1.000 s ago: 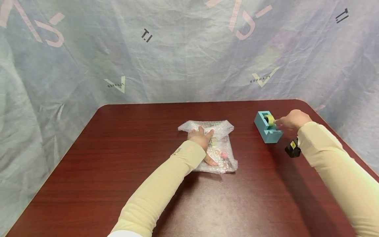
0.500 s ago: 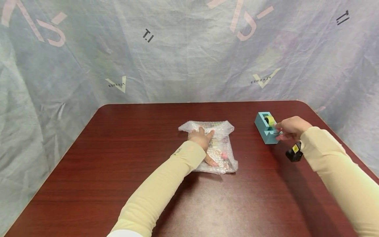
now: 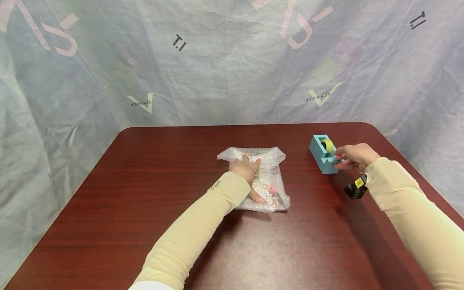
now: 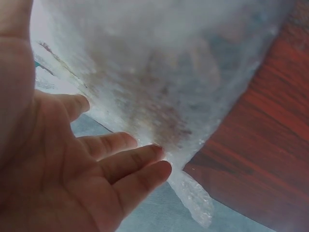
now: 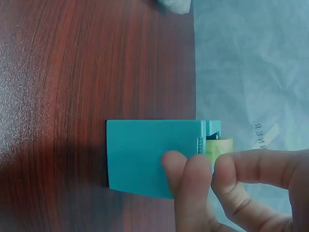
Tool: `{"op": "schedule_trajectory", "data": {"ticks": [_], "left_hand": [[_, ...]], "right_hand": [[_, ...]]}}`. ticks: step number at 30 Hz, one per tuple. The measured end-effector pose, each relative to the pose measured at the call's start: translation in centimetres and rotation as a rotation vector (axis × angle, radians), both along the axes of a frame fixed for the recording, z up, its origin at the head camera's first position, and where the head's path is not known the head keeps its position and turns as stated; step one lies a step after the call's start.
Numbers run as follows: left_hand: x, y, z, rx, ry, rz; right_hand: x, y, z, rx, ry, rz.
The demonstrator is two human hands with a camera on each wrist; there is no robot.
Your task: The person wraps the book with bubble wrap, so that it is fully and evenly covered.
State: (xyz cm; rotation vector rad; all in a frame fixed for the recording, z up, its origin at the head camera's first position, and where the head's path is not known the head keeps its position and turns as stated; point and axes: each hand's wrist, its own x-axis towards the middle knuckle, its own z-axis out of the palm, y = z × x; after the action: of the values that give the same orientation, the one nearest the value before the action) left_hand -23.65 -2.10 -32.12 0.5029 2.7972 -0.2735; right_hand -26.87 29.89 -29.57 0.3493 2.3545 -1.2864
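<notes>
A bubble-wrap package (image 3: 273,177) lies flat near the middle of the table, with printed, partly pink contents blurred through the plastic. My left hand (image 3: 243,171) rests on its left side, fingers spread; the left wrist view shows those fingers (image 4: 130,162) nearly straight against the wrap. To the right stands a light-blue tape dispenser (image 3: 320,156) carrying a yellow-green tape roll (image 3: 328,145). At its front cutting edge, my right hand (image 3: 358,156) pinches the tape's end between thumb and fingertips. In the right wrist view the clear strip itself is hard to make out beside the dispenser's body (image 5: 140,154).
A black wrist camera (image 3: 356,188) hangs under the right wrist, just above the table. Dark red wood-grain tabletop (image 3: 163,161) surrounds the package. Behind it hangs a grey printed cloth (image 3: 224,72), which also covers the sides.
My right hand has moved from beside the tape roll down toward the dispenser's front edge, its fingers drawing together. The left hand and package stay put.
</notes>
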Motion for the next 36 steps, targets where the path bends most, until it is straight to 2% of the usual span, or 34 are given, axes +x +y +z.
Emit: {"op": "schedule_trajectory", "data": {"ticks": [11,16,27,31,36], "left_hand": [[-0.1,0.0,0.1,-0.018,-0.002,0.000],[0.0,-0.1,0.1,0.000,-0.012,-0.001],[0.2,-0.2,0.3,0.009,-0.009,0.001],[0.3,-0.2,0.3,0.018,-0.006,0.001],[0.2,-0.2,0.2,0.025,-0.003,0.000]], "right_hand": [[0.0,-0.5,-0.5,-0.078,0.063,-0.077],[0.0,-0.6,-0.7,-0.137,0.057,-0.070],[-0.2,-0.3,-1.2,-0.086,0.099,-0.015],[-0.1,-0.2,-1.5,-0.102,0.114,0.006],[0.0,-0.4,-1.6,-0.103,0.121,-0.018]]}}
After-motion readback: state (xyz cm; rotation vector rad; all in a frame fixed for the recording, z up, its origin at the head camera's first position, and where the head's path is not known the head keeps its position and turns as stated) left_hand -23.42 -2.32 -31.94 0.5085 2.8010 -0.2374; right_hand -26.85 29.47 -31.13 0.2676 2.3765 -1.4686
